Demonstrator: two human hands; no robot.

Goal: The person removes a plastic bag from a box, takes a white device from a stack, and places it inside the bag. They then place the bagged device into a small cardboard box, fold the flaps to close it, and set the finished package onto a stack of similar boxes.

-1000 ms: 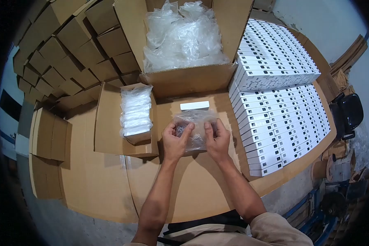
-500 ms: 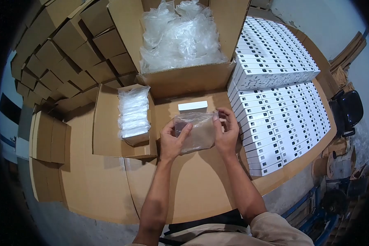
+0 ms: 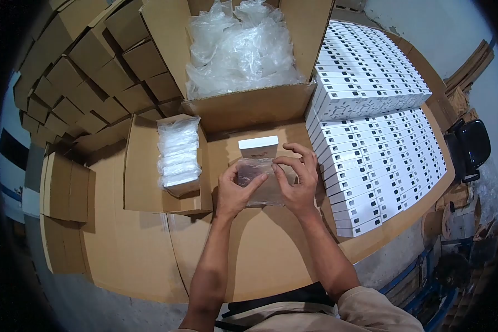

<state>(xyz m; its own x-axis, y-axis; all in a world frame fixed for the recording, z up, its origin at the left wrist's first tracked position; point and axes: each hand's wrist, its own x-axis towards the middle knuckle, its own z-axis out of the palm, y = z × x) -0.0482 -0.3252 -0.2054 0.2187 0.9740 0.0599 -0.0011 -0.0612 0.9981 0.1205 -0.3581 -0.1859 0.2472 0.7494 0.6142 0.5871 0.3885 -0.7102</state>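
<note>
- Brown cardboard covers the tabletop (image 3: 133, 249), which is hemmed in at the far left by stacked cartons (image 3: 77, 77).
- Beyond the hands, the way is closed off by a large carton (image 3: 254, 108), filled with loose plastic bags (image 3: 249, 52).
- To the left, an open small carton (image 3: 139, 166) is set near the left hand (image 3: 234, 191); a row of plastic-wrapped boxes (image 3: 178, 149) is held in it.
- To the right, tight rows of white boxes (image 3: 365, 152) are ranged close by the right hand (image 3: 299, 185).
- The top of the large carton is cut off by the upper edge, and its lower contents are hidden by its front wall.
- Small print on the single white box (image 3: 258, 145) is too faint to be read, and its lower part is covered by the hands' work.
- Whether the mouth of the clear bag (image 3: 263, 192) is parted cannot be told.
- The clear bag is held between both hands, just nearer the body than the single white box.
- Its left side is pinched by the left thumb and fingers; its upper edge is pinched by the right thumb and a finger, the other right fingers being raised and spread.
</note>
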